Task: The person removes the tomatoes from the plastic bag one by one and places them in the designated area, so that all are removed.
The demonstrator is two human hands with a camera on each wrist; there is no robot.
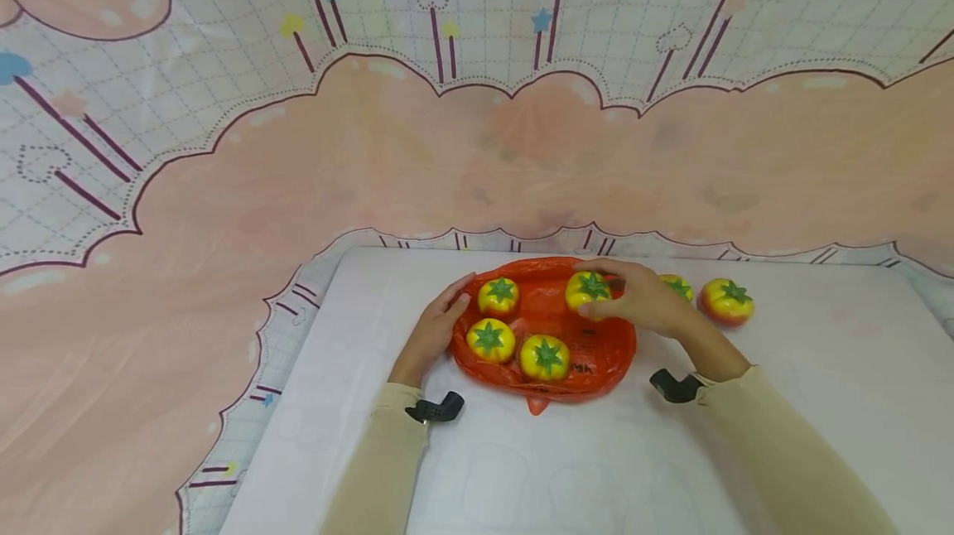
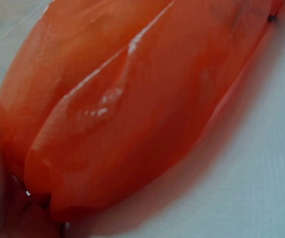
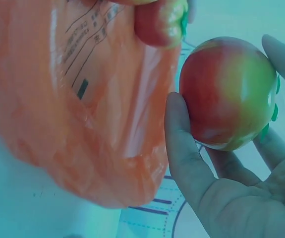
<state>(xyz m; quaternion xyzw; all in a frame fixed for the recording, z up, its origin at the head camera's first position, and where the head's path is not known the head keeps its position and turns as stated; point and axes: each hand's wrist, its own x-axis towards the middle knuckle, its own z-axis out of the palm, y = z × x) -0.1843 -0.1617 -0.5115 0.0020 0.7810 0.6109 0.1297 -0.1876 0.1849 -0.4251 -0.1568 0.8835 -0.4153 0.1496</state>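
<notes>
A red plastic bag (image 1: 607, 353) lies spread open on the white table, its rim rolled outward. Inside, toward the left and front, sit a yellow-red tomato (image 1: 498, 297), a second tomato (image 1: 491, 340) and a third tomato (image 1: 545, 357), all with green leafy tops. My left hand (image 1: 434, 332) grips the bag's left rim; the left wrist view shows mostly the bag's red side (image 2: 132, 124). My right hand (image 1: 647, 299) holds another tomato (image 3: 226, 94) between thumb and fingers, over the bag's right back part in the head view.
To the right of the bag, a tomato (image 1: 726, 301) stands on the table (image 1: 812, 353), and one more tomato (image 1: 676, 286) is partly hidden behind my right hand. A patterned pink and white cloth (image 1: 447, 162) hangs behind the table. Black wrist devices (image 1: 440, 408) sit on both sleeves.
</notes>
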